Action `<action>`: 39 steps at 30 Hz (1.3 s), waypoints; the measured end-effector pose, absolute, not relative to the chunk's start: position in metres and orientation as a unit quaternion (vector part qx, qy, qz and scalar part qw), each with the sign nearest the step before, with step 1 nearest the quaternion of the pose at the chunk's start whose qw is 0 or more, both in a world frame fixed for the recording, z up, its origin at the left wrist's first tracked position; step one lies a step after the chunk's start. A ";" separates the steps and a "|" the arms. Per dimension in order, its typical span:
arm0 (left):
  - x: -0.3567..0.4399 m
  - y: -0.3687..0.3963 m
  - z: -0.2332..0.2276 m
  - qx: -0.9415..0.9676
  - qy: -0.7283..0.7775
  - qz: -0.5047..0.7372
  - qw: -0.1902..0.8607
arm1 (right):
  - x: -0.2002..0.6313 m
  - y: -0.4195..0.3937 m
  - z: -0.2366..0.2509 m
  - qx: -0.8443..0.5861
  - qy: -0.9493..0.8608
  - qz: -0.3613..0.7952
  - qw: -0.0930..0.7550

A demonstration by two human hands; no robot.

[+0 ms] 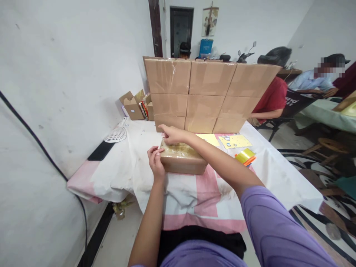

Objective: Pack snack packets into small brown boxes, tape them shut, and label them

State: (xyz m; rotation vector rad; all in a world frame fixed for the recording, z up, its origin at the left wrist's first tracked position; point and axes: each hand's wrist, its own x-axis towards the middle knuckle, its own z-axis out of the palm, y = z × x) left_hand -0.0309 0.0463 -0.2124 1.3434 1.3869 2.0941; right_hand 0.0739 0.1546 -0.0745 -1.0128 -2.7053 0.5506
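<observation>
A taped cardboard box (183, 165) lies on the cloth in front of me, its top covered with shiny clear tape. My left hand (156, 161) grips the box's left end, thumb on the near side and fingers over the top edge. Across the box reaches my right arm, and my right hand (174, 135) is over the far left part of the top. Its index finger points out to the left, while the other fingers bend down toward the box; their tips are partly hidden. To the right sits a yellow tape roll (246, 157) with an orange part.
Stacked cardboard boxes (205, 105) form a wall behind. Yellow sheets (235, 141) lie near the tape roll. An open carton (133, 107) and a white perforated scoop (116, 135) are at left. Two people (271, 98) sit beyond the table's (283, 181) right side.
</observation>
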 end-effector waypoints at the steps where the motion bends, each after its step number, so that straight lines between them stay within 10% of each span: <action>1: -0.031 0.046 -0.212 0.469 0.482 0.727 0.140 | 0.075 0.155 -0.073 -0.353 -0.915 0.170 0.099; 12: -0.031 0.043 -0.217 0.513 0.490 0.701 0.078 | 0.131 0.178 -0.072 -0.529 -0.823 0.206 0.030; 24: -0.022 0.046 -0.222 0.507 0.495 0.705 0.005 | 0.427 0.171 -0.096 -0.735 -0.649 0.171 0.096; 39: -0.017 0.052 -0.227 0.498 0.522 0.688 -0.081 | 0.481 0.234 -0.195 -0.622 -0.755 0.137 0.153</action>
